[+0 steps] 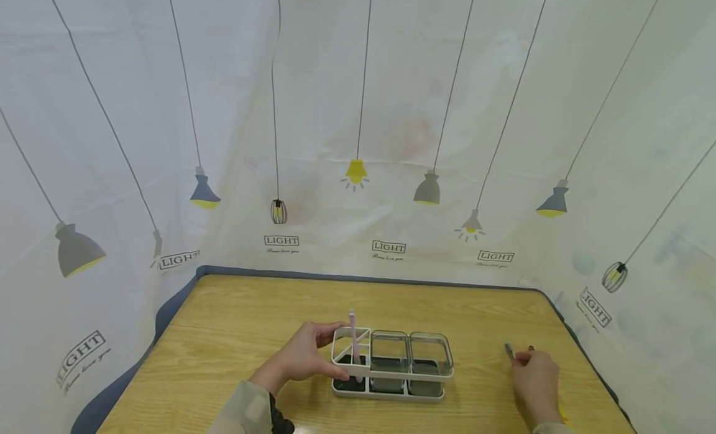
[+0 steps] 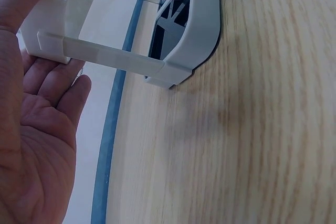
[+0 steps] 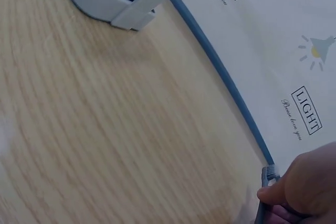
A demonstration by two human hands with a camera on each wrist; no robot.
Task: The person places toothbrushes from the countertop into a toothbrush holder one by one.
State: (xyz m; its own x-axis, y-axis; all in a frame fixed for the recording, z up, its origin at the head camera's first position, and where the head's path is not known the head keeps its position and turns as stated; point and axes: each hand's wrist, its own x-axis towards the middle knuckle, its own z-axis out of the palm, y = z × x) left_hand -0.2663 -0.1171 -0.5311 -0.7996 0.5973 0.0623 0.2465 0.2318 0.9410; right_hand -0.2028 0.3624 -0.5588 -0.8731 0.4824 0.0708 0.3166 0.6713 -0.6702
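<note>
The left hand is clamped on the left end of the toothbrush holder, thumb at the front of the upper frame and fingers behind it. Directly beside this grip, a pink toothbrush stands slightly tilted in the divided left section. Two clear cups sit in the frame to the right of the brush. Well to the right of the holder, the right hand pinches a grey toothbrush, bristled head projecting past the fingertips; whether the brush touches the table cannot be determined. A yellow item beside the right wrist is unidentifiable.

Step in hand, as judged: pick up the grey toothbrush while steadying the holder. The next move calls for a firm left grip, a clear lift and, probably, alignment upright over a free slot.
</note>
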